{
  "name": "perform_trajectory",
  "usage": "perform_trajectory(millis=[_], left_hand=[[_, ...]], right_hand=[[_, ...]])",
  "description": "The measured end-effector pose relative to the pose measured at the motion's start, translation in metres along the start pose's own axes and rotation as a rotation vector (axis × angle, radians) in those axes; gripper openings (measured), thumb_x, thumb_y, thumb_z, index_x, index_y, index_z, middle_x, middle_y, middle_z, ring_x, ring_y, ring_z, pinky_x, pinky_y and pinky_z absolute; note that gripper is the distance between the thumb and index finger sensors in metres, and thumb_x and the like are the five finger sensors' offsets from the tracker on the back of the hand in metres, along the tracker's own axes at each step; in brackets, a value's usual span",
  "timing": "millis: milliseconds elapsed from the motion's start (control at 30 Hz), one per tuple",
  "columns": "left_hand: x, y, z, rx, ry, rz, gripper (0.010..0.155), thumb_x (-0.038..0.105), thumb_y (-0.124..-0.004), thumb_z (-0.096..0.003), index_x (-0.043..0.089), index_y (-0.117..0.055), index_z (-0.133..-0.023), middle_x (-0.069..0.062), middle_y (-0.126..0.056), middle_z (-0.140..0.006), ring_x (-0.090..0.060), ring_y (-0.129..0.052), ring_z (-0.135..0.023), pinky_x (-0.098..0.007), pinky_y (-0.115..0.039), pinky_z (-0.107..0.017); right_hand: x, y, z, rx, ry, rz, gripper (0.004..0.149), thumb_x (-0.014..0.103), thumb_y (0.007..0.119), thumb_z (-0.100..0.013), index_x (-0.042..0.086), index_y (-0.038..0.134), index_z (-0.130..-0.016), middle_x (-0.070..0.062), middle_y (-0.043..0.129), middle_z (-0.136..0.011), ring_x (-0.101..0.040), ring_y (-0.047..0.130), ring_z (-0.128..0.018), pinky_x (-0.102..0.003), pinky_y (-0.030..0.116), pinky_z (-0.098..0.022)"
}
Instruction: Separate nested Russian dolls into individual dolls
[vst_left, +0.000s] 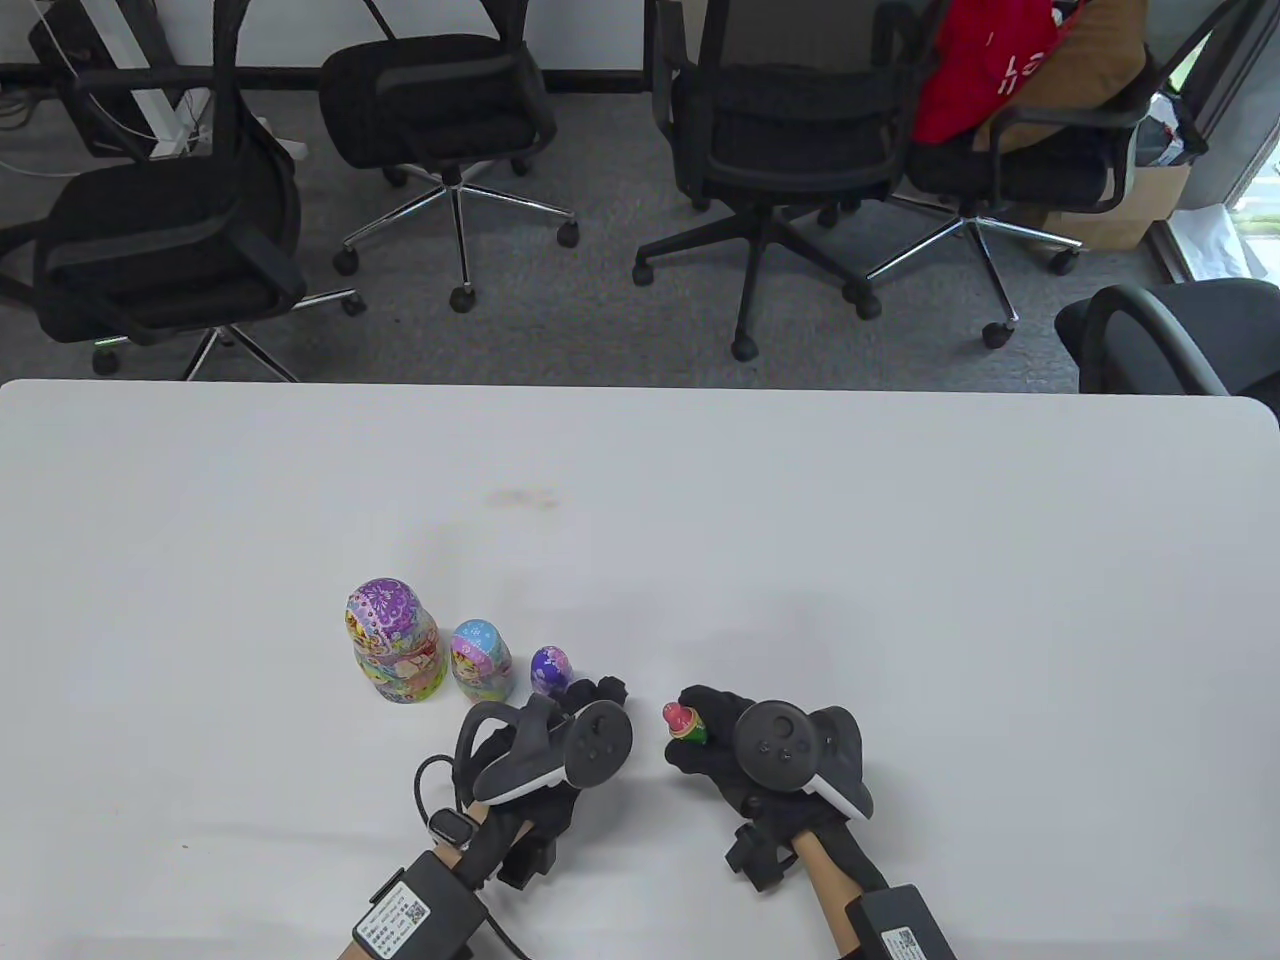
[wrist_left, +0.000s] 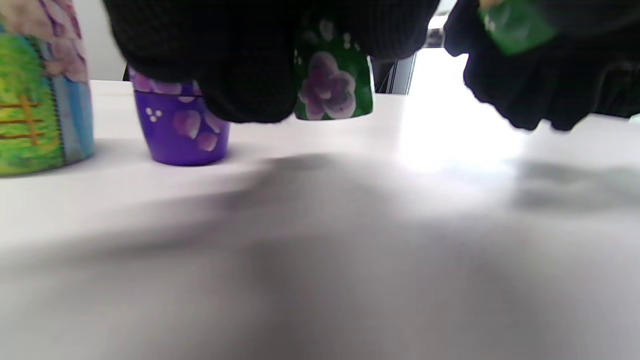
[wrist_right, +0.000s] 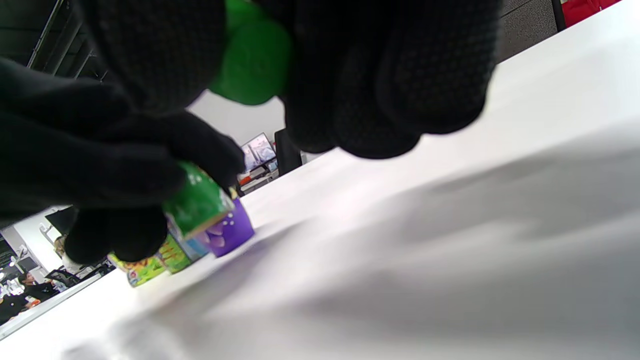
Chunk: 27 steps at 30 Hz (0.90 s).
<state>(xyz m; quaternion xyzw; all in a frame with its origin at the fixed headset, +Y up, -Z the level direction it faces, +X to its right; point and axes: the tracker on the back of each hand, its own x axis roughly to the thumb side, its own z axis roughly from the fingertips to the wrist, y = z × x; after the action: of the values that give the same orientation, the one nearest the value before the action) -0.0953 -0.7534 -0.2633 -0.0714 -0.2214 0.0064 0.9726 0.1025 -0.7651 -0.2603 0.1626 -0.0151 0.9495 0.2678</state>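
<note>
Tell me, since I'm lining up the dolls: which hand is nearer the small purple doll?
Left. The left hand sits right beside the small purple doll, holding a green doll piece. The right hand is farther to the right, holding another small green piece.

- Your left hand wears a black knitted glove, its weave showing up close as a fine dotted texture on the fingers.
- Your right hand has the same black glove, with the same pimpled knit on its fingers.
- A tracker is strapped to the back of your left hand: a dark round face with small buttons and a white underside.
- Its twin sits on your right hand, dark grey with a white edge.
- A black cable loops beside your left wrist.
- Black boxes bearing white labels sit on both forearms.
- Bare skin shows at your right wrist.
</note>
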Motion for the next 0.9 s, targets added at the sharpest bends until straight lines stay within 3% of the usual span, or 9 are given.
perform_trajectory(millis=[200,500,700,900], left_hand=[[0.007,-0.011,-0.002,-0.028,0.013,-0.138,0.054,0.038,-0.072,-0.0560,0.019,-0.074,-0.107,-0.011,-0.090,-0.098,-0.021,-0.099,-0.062,-0.031,-0.091,-0.039],[0.007,-0.019,-0.004,-0.064,0.018,-0.155,0.055,0.038,-0.071,-0.0564,0.018,-0.073,-0.107,-0.011,-0.090,-0.098,-0.021,-0.098,-0.063,-0.031,-0.091,-0.039],[0.005,-0.009,-0.001,-0.042,0.021,-0.109,0.057,0.040,-0.070,-0.0562,0.017,-0.071,-0.109,-0.012,-0.088,-0.099,-0.022,-0.098,-0.064,-0.032,-0.090,-0.041],[0.006,0.011,0.005,0.064,-0.020,-0.003,0.059,0.041,-0.070,-0.0561,0.016,-0.070,-0.109,-0.013,-0.087,-0.100,-0.024,-0.097,-0.067,-0.032,-0.090,-0.043]], right_hand=[[0.000,0.000,0.000,-0.003,0.001,0.006,0.064,0.043,0.082,-0.041,0.006,0.073,-0.093,-0.014,0.090,-0.079,-0.031,0.093,-0.061,-0.039,0.086,-0.045],[0.001,0.000,0.000,-0.002,-0.001,0.018,0.064,0.042,0.082,-0.041,0.006,0.073,-0.093,-0.014,0.090,-0.078,-0.031,0.093,-0.061,-0.038,0.086,-0.045],[0.002,0.001,0.000,0.003,-0.006,0.027,0.064,0.042,0.082,-0.041,0.006,0.073,-0.093,-0.014,0.090,-0.078,-0.031,0.093,-0.061,-0.038,0.086,-0.045],[0.007,0.005,0.000,0.020,-0.019,0.050,0.065,0.042,0.082,-0.041,0.005,0.072,-0.093,-0.014,0.090,-0.079,-0.031,0.093,-0.061,-0.038,0.086,-0.045]])
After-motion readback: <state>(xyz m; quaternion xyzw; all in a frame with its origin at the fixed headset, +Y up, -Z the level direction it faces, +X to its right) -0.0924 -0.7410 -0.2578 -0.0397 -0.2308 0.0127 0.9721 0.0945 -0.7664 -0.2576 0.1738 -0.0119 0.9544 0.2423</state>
